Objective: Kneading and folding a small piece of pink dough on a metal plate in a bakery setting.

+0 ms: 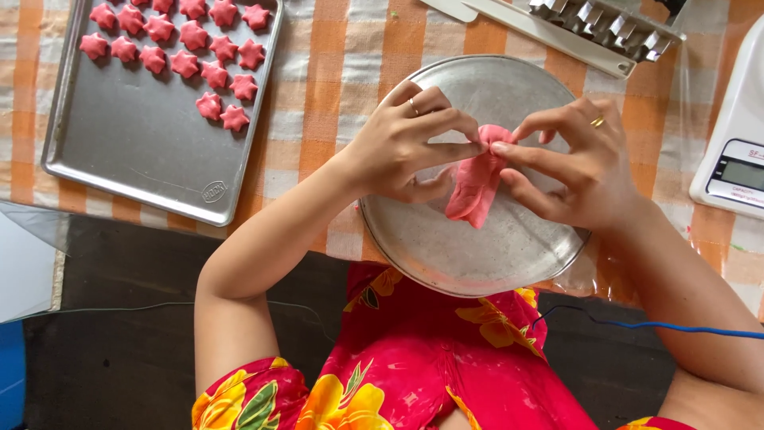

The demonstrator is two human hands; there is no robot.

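A lump of pink dough [475,185] hangs between both hands above a round metal pan [446,247]. My left hand [406,143] pinches its upper left edge with thumb and fingers. My right hand [569,163] pinches the top from the right, fingertips meeting those of the left hand. Each hand wears a ring. The dough's lower end droops toward the pan's surface.
A rectangular metal baking tray [143,135] at the left holds several pink star-shaped dough pieces [185,64]. Metal cutters [605,24] and a white strip lie at the top right. A white kitchen scale [736,151] stands at the right edge. A blue cable [668,326] crosses below.
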